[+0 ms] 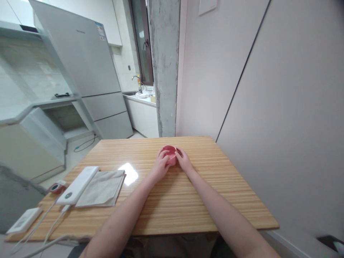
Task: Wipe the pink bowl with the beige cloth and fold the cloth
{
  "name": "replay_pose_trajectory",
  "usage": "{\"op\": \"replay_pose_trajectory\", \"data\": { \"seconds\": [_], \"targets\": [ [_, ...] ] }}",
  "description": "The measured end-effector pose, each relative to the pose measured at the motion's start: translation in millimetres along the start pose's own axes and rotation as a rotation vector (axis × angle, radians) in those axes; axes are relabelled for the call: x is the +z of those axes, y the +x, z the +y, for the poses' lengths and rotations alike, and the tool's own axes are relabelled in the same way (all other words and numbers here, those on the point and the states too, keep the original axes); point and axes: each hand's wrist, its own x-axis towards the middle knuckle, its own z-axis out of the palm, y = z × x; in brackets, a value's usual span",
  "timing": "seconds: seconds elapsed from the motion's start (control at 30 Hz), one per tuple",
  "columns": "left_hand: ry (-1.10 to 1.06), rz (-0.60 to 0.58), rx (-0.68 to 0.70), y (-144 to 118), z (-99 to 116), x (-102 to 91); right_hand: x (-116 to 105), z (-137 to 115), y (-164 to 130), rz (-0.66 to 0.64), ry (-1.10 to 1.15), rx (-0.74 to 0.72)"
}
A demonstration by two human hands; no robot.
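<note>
A small pink bowl stands near the far middle of the wooden table, its inside facing partly toward me. My left hand grips its left side, with fingers reaching over the rim into the inside. On the opposite side, my right hand holds the rim, thumb and fingers closed on it. The bottom of the bowl and whatever it may contain cannot be made out.
A folded grey cloth lies at the left beside a white power bank with cables. A red-and-black round item and a white box sit at the left edge. A wall borders the right.
</note>
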Motion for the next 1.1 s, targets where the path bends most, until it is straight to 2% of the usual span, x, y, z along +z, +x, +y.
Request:
{"op": "replay_pose_trajectory", "data": {
  "seconds": [0.1,0.27,0.4,0.5,0.6,0.67,0.7,0.77,0.87,0.97,1.03,1.1],
  "targets": [
    [-0.015,-0.046,0.03,-2,-7,-3.3,1,2,-1,-0.044,0.025,0.005],
    [-0.031,-0.054,0.047,-4,-13,-3.6,-1,2,-2,-0.016,0.016,0.019],
    [-0.039,-0.08,-0.005,-4,-6,-2.9,-1,0,-4,0.0,-0.009,0.036],
    [-0.057,-0.093,-0.065,0,-1,-13.9,-1,-1,-5,0.012,-0.029,0.034],
    [-0.062,-0.015,-0.196,-1,-9,-45.9,-1,-1,-6,0.015,-0.062,0.044],
    [-0.031,0.115,-0.392,-14,-23,-77.2,-1,0,-6,0.016,-0.099,0.042],
    [-0.007,0.17,-0.533,-26,-32,-93.8,-1,0,-7,0.019,-0.124,0.037],
    [0.158,0.158,-0.781,-57,-46,-124.3,-1,1,-7,0.024,-0.176,0.027],
    [0.485,0.05,-0.901,-109,-58,-152.3,-2,4,-5,0.025,-0.216,0.023],
    [0.67,-0.081,-0.885,-140,-55,-152.1,-3,7,-4,0.026,-0.213,0.023],
    [0.697,-0.123,-0.856,-143,-48,-139.7,-3,8,-3,0.029,-0.207,0.025],
    [0.599,-0.174,-0.76,-136,-39,-123.6,-3,8,-3,0.023,-0.211,0.025]
  ]
}}
